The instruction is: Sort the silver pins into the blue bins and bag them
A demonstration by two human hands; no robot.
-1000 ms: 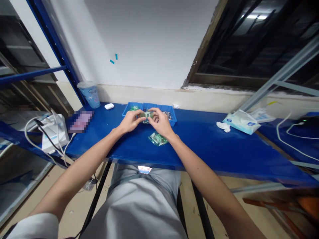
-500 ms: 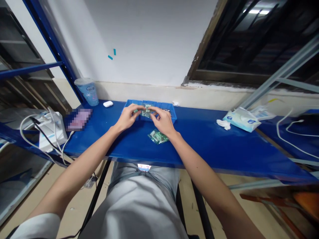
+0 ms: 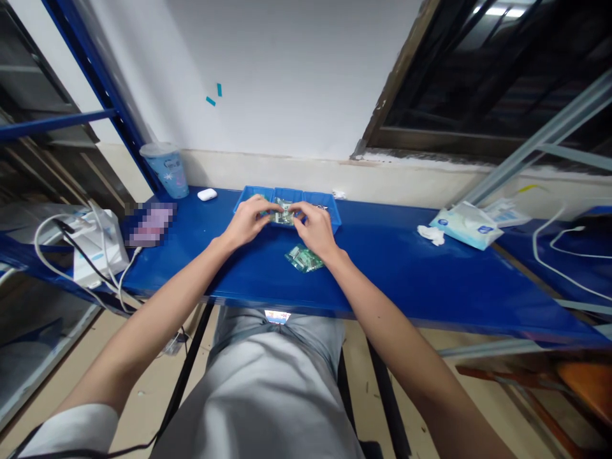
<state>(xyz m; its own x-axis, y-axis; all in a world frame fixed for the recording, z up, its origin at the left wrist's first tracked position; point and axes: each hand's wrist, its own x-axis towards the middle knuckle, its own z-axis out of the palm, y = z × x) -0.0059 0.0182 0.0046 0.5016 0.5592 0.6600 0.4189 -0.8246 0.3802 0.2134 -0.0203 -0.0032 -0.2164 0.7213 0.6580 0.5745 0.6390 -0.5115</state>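
Both hands meet over the row of blue bins (image 3: 289,193) at the back of the bench. Between them is a small clear plastic bag (image 3: 284,213) with silvery and green pieces inside. My left hand (image 3: 248,223) pinches its left edge with thumb and index finger. Thumb and fingers of my right hand (image 3: 316,231) are closed on its right side. Just in front of my right hand, a pile of clear packets (image 3: 305,258) with green contents lies on the bench. My hands and the bag hide much of the bins' insides.
The blue bench (image 3: 392,268) runs along the wall. At left are a patterned cup (image 3: 167,172), a white case (image 3: 207,194), a blurred pink item (image 3: 153,223) and a power strip (image 3: 98,245) with cables. On the right lie a tissue pack (image 3: 466,224) and a crumpled tissue (image 3: 431,234).
The view has shifted slightly. My hands stay over the bins with the bag between them, and my right fingertips have moved a little against it.
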